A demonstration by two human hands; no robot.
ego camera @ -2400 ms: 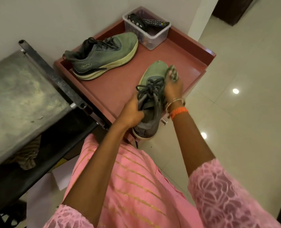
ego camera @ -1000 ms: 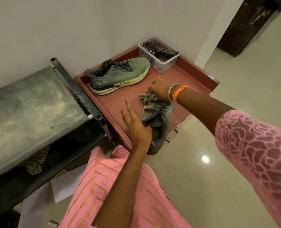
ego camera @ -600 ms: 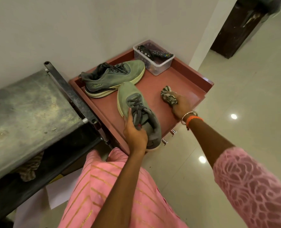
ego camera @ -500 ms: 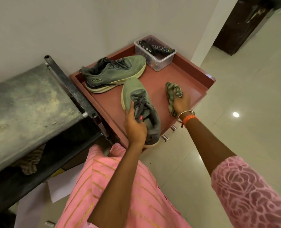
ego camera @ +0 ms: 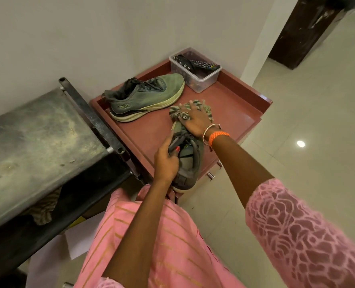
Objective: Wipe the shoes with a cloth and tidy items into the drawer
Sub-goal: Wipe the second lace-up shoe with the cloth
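Note:
A green shoe lies toe-away on the front of the red-brown cabinet top, its heel over the front edge. My left hand grips it at the laces and collar. My right hand presses a striped green-and-white cloth flat onto the shoe's toe, which is hidden under cloth and hand. The second green shoe stands on its sole at the back left of the top, toe pointing right.
A clear plastic box holding remote controls sits at the back right corner. A dusty metal bench adjoins the cabinet on the left, a rag beneath it. Drawer knobs show below the front edge. Tiled floor lies right.
My right hand has brought the cloth from the cabinet top beside the shoe onto the shoe's toe. My left hand keeps its hold on the shoe.

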